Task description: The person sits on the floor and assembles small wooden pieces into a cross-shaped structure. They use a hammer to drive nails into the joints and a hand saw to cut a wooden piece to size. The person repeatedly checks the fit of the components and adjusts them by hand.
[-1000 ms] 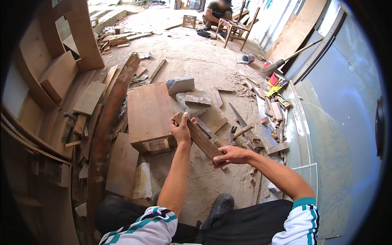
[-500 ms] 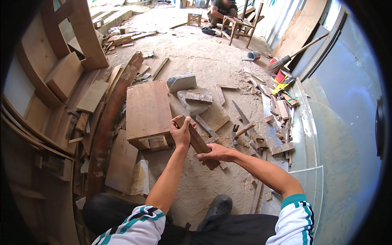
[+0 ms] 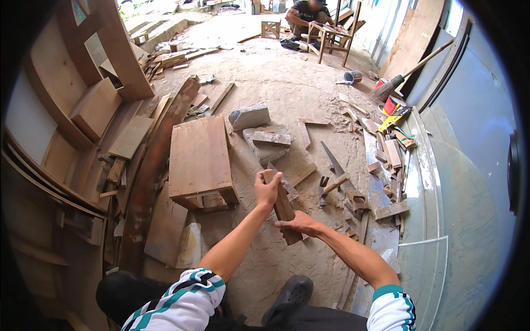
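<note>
Out in front of me I hold a short, dark brown piece of wood (image 3: 284, 209) slantwise above the floor. My left hand (image 3: 267, 188) is closed round its upper end, with the thumb near the top. Lower down, my right hand (image 3: 301, 223) grips its side close to the bottom end. Beyond the hands, a flat offcut on the floor is partly covered by the wood. To the right of it lie a hammer (image 3: 334, 183) with a wooden handle and a handsaw (image 3: 345, 182). A plywood box (image 3: 200, 157) stands left of my left hand.
A grey stone block (image 3: 249, 116) and an L-shaped wooden piece (image 3: 305, 132) lie farther off. Scrap wood, a broom (image 3: 389, 87) and glass sheets (image 3: 422, 265) line the right. A wooden cabinet frame (image 3: 83, 110) stands left. Another person (image 3: 306, 22) crouches behind a chair (image 3: 331, 41).
Both hands have moved a little to the right with the piece of wood, which now stands somewhat steeper in view. My view has shifted slightly. Both hands keep their grip.
</note>
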A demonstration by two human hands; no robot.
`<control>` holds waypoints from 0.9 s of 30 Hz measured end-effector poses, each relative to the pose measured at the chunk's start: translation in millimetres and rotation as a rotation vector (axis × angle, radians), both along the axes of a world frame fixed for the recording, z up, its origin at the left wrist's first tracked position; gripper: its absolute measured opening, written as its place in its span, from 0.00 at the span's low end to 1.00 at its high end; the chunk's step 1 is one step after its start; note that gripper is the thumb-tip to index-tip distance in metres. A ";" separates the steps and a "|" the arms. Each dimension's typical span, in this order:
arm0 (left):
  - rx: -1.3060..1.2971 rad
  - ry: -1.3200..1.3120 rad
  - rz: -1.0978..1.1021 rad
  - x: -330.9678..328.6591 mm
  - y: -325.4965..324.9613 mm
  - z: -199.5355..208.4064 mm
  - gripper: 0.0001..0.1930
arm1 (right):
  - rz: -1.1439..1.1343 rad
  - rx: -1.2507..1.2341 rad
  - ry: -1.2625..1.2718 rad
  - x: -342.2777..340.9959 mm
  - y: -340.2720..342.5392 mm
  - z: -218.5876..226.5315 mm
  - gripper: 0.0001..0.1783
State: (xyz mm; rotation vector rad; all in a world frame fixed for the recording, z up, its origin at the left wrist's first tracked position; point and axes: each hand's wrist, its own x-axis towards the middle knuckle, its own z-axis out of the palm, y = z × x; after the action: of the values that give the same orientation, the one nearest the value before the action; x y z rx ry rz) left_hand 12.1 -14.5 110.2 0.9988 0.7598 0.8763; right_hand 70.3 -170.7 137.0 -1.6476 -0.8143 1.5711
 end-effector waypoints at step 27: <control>0.916 1.091 -0.701 -49.6 -3.5 -80.9 0.23 | -0.356 -0.281 -0.448 -11.8 -80.2 -87.8 0.37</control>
State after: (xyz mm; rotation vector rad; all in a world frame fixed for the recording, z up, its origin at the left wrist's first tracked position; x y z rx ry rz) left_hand -37.5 -18.0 29.4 2.4614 0.7769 -0.0781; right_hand 58.5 -251.0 49.3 -2.2547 -0.4849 1.1189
